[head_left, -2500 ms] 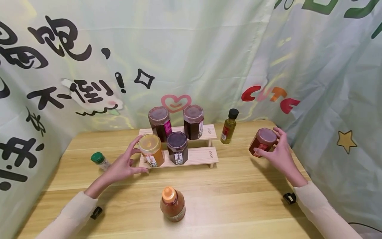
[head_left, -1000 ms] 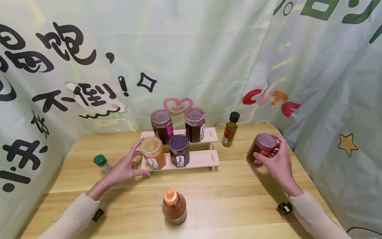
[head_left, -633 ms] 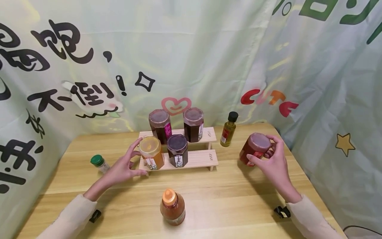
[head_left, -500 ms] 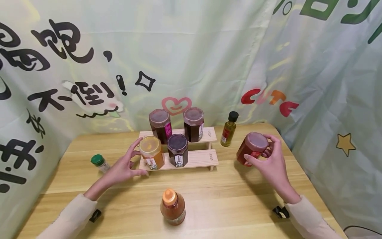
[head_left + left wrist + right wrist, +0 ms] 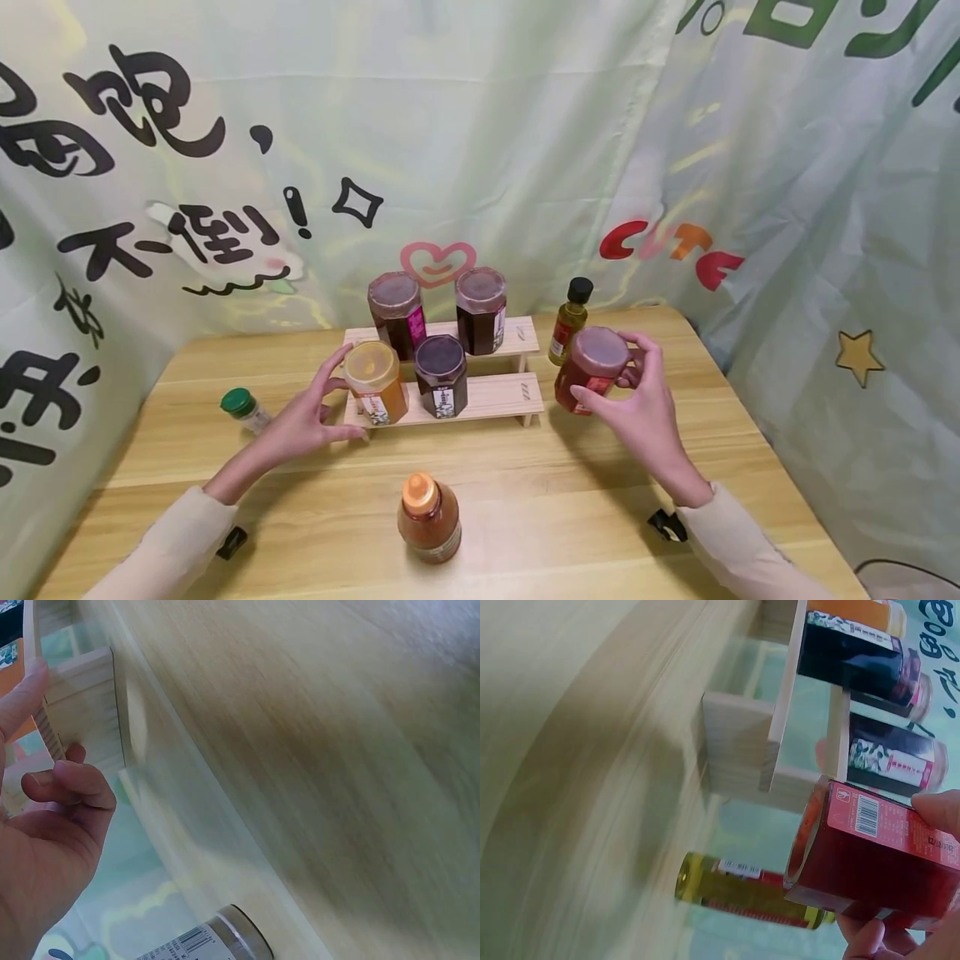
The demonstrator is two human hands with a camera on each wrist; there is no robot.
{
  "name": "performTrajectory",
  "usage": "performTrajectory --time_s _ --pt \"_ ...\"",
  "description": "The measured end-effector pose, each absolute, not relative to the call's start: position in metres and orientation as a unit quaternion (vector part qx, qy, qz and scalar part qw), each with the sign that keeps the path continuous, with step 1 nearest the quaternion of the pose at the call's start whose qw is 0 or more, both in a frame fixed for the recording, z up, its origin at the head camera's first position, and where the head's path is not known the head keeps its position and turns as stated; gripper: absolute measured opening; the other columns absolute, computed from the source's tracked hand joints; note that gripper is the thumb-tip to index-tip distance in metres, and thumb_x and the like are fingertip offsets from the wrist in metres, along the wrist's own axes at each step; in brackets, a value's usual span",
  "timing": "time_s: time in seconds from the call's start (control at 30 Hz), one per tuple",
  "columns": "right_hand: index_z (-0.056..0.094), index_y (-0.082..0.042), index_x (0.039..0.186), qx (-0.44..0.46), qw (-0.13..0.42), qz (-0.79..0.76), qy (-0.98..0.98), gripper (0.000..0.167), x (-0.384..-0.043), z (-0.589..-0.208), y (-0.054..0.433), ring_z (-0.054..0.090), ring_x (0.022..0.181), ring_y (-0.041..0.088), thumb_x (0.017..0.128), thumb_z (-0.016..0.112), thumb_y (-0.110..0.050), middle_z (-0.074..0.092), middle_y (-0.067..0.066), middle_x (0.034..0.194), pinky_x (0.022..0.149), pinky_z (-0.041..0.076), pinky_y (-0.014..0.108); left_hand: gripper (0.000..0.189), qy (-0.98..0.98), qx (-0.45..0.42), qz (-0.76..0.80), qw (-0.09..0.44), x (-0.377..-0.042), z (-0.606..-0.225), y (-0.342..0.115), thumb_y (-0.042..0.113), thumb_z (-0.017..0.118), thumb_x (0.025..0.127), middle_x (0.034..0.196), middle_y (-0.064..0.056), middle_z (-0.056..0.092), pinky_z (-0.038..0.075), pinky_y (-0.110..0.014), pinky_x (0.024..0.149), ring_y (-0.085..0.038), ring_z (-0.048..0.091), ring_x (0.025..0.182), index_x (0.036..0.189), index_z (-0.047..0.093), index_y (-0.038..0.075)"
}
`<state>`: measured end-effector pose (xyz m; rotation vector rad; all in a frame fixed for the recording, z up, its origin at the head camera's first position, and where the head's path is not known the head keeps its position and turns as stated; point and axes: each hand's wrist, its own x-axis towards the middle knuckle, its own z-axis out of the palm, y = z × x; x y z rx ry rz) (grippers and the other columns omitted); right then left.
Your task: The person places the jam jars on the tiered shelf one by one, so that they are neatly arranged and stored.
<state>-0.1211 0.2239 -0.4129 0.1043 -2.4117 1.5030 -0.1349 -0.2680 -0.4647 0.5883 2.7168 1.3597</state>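
My right hand (image 5: 641,412) grips a hexagonal jar of dark red jam (image 5: 573,375), slightly tilted, raised over the table right of a two-tier wooden rack (image 5: 506,398). In the right wrist view the jar's base and red label (image 5: 870,814) show near the rack's end. My left hand (image 5: 296,429) holds the left end of the rack's lower tier, thumb at the front and curled fingers (image 5: 71,784) at its edge. On that tier stand an orange-yellow jar (image 5: 386,396) and a dark jar (image 5: 441,375). Two more dark jars (image 5: 397,317) stand on the upper tier.
A small oil bottle (image 5: 568,327) with a black cap stands just behind the raised jar. Left of the rack is a green-capped shaker (image 5: 243,407). An orange-capped sauce bottle (image 5: 430,521) stands in front. Printed cloth (image 5: 525,150) hangs behind the table.
My right hand has carried the red jam jar leftward from near the table's right side, closer to the rack. The left hand has stayed at the rack's left end.
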Motion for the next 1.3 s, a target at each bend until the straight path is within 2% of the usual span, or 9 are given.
performTrajectory --time_s 0.17,0.27,0.37,0.47,0.57,0.7,0.9,1.17,1.3 --pt "0.039 -0.014 0.158 0.046 0.142 0.526 -0.838 0.098 -0.124 -0.416 0.208 0.059 0.106 0.025 0.081 0.1 -0.013 0.062 0.012 0.131 0.087 0.047 0.025 0.136 0.876 0.19 0.442 0.025 -0.134 -0.465 -0.268 0.017 0.1 0.081 0.141 -0.019 0.068 0.055 -0.034 0.066 -0.04 0.065 0.12 0.177 0.006 0.033" --pt "0.04 -0.016 0.157 0.05 0.139 0.526 -0.837 0.098 -0.125 -0.419 0.199 0.057 0.105 0.025 0.08 0.1 -0.015 0.062 0.011 0.13 0.088 0.045 0.031 0.135 0.872 0.194 0.448 0.024 -0.134 -0.465 -0.267 0.016 0.1 0.08 0.141 -0.019 0.069 0.052 -0.031 0.061 -0.035 0.066 0.113 0.177 0.007 0.032" --pt "0.041 -0.017 0.156 0.058 0.135 0.532 -0.834 0.097 -0.128 -0.422 0.19 0.056 0.105 0.026 0.079 0.101 -0.014 0.063 0.011 0.13 0.089 0.045 0.036 0.135 0.869 0.193 0.454 0.026 -0.134 -0.465 -0.267 0.016 0.1 0.08 0.14 -0.019 0.069 0.049 -0.03 0.056 -0.025 0.064 0.085 0.177 0.007 0.032" --pt "0.043 -0.018 0.154 0.063 0.132 0.536 -0.832 0.097 -0.129 -0.425 0.18 0.057 0.104 0.026 0.077 0.102 -0.013 0.065 0.011 0.127 0.089 0.045 0.038 0.135 0.87 0.188 0.454 0.03 -0.133 -0.464 -0.267 0.016 0.1 0.08 0.14 -0.019 0.069 0.045 -0.028 0.052 -0.016 0.048 0.061 0.177 0.007 0.034" --pt "0.044 -0.018 0.154 0.065 0.129 0.536 -0.832 0.097 -0.13 -0.426 0.173 0.057 0.103 0.027 0.076 0.102 -0.013 0.067 0.012 0.125 0.088 0.045 0.039 0.136 0.873 0.185 0.451 0.031 -0.133 -0.464 -0.267 0.016 0.1 0.08 0.14 -0.02 0.068 0.046 -0.029 0.053 -0.013 0.05 0.064 0.177 0.006 0.033" --pt "0.044 -0.017 0.154 0.072 0.131 0.533 -0.833 0.098 -0.13 -0.428 0.165 0.061 0.107 0.027 0.076 0.102 -0.011 0.068 0.012 0.129 0.09 0.046 0.041 0.136 0.875 0.181 0.447 0.033 -0.132 -0.464 -0.266 0.018 0.1 0.08 0.142 -0.02 0.068 0.05 -0.03 0.056 -0.014 0.058 0.078 0.177 0.006 0.034" --pt "0.044 -0.015 0.154 0.089 0.149 0.521 -0.836 0.101 -0.132 -0.434 0.156 0.064 0.108 0.026 0.073 0.104 -0.01 0.065 0.011 0.134 0.09 0.047 0.043 0.136 0.875 0.175 0.448 0.045 -0.133 -0.463 -0.267 0.018 0.1 0.081 0.143 -0.021 0.066 0.044 -0.029 0.048 -0.006 0.038 0.051 0.176 0.006 0.039" --pt "0.043 -0.012 0.154 0.093 0.156 0.521 -0.834 0.1 -0.134 -0.439 0.15 0.063 0.105 0.028 0.074 0.105 -0.013 0.065 0.012 0.133 0.09 0.049 0.048 0.136 0.876 0.177 0.446 0.044 -0.134 -0.463 -0.269 0.017 0.1 0.081 0.142 -0.022 0.067 0.044 -0.028 0.048 -0.005 0.038 0.05 0.177 0.005 0.036" --pt "0.043 -0.01 0.154 0.094 0.148 0.526 -0.832 0.099 -0.137 -0.44 0.149 0.064 0.109 0.029 0.077 0.103 -0.013 0.066 0.015 0.134 0.092 0.049 0.044 0.136 0.876 0.181 0.445 0.037 -0.136 -0.464 -0.269 0.017 0.1 0.081 0.141 -0.021 0.067 0.043 -0.028 0.049 -0.006 0.038 0.052 0.177 0.006 0.035"
